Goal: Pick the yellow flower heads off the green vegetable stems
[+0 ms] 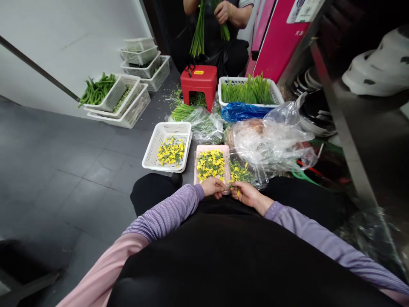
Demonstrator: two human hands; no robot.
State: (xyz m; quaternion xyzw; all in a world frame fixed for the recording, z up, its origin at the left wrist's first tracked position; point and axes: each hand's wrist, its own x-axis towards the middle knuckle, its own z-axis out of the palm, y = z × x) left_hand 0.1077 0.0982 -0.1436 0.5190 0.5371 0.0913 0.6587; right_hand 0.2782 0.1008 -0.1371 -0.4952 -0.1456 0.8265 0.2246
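Note:
Over the near edge of a pink tray (pixel 227 160) my left hand (pixel 213 186) is closed, its fingertips bent together; anything in them is too small to make out. Close beside it, my right hand (pixel 245 192) pinches a small yellow-flowered sprig (pixel 238 193). Green stems with yellow blossoms (pixel 211 163) lie heaped in the tray. Just right of the tray, more flowering stems (pixel 239 171) rest on clear plastic. A white perforated basket (pixel 150 149) to the left holds another heap of yellow flowers (pixel 171 151).
A red stool (pixel 198 79) stands ahead, with a co-worker behind it holding long green stalks (pixel 198 36). A white basket of cut green stalks (pixel 246 91), a blue bag (pixel 244 112) and clear plastic bags (pixel 271 136) lie ahead right. Green peppers (pixel 99 89) fill a basket at left.

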